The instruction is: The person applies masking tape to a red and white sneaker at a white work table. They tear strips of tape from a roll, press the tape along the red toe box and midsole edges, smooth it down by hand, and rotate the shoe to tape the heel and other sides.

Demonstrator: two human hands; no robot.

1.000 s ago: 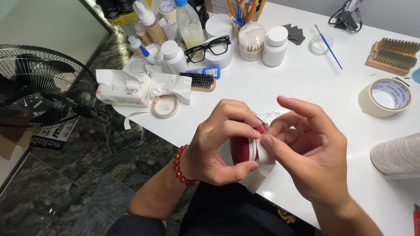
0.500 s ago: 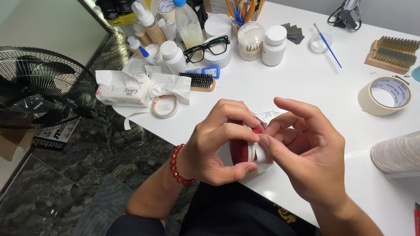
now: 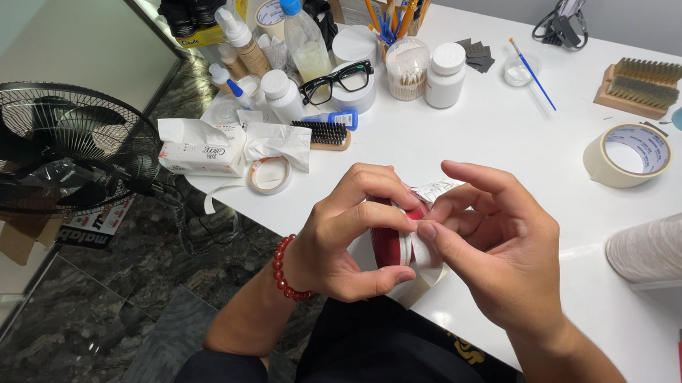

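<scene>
Two hands meet over the near edge of the white table [image 3: 518, 139], beside the black fan [image 3: 51, 150]. Between them sits a small red object [image 3: 389, 242] with a strip of white tape [image 3: 424, 256] across it. The left hand [image 3: 350, 231] curls round it, fingers closed in a grip; the right hand [image 3: 503, 257] pinches the strip with thumb and forefinger. Taping seems underway; next likely calls for steady tension and smoothing flat.
</scene>
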